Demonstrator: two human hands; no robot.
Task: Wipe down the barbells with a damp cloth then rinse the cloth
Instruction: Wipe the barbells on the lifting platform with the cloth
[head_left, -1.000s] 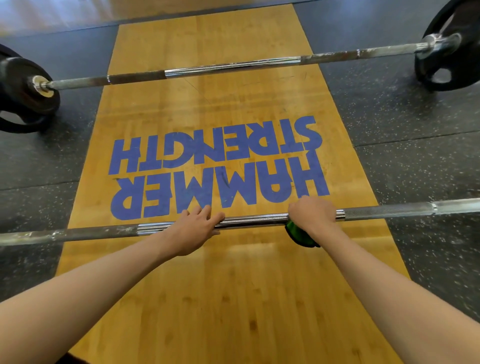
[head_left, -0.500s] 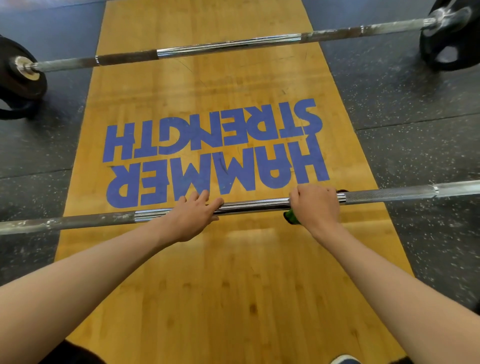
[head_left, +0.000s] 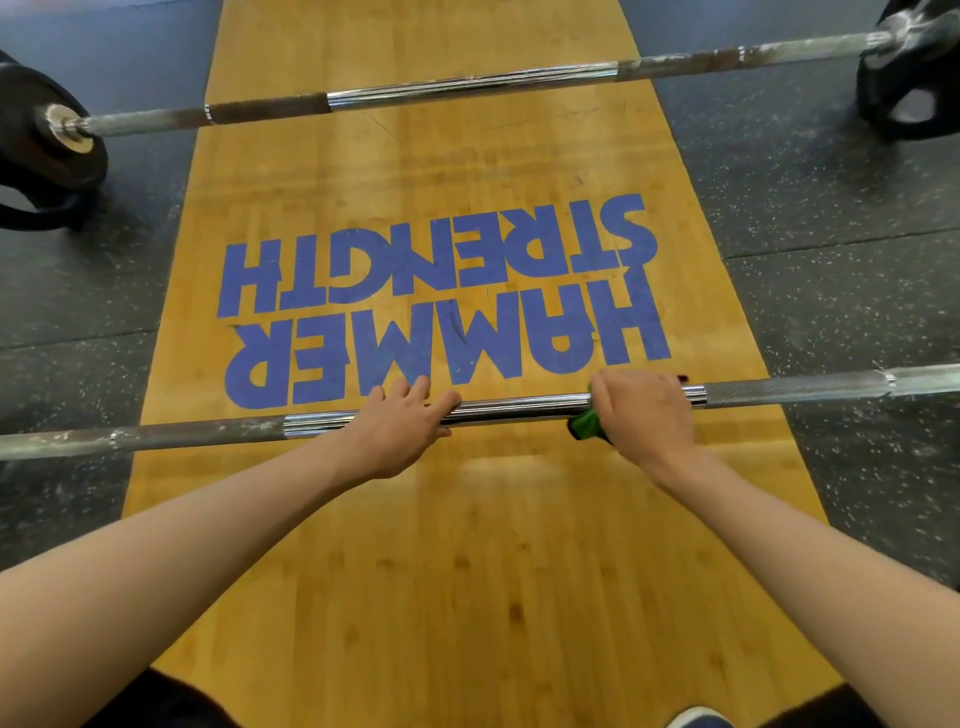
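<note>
The near barbell (head_left: 519, 408) lay across the wooden platform (head_left: 467, 571), heavy and stiff we'd guess. Our right hand (head_left: 641, 415) gripped the soft green cloth (head_left: 584, 427) round its slick chrome middle, left hand (head_left: 400, 423) resting flat alongside

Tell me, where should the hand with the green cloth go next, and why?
Probably slide the right hand and green cloth rightward along the near barbell: the left hand rests on it, and a rough grey stretch starts just past the right hand.
</note>
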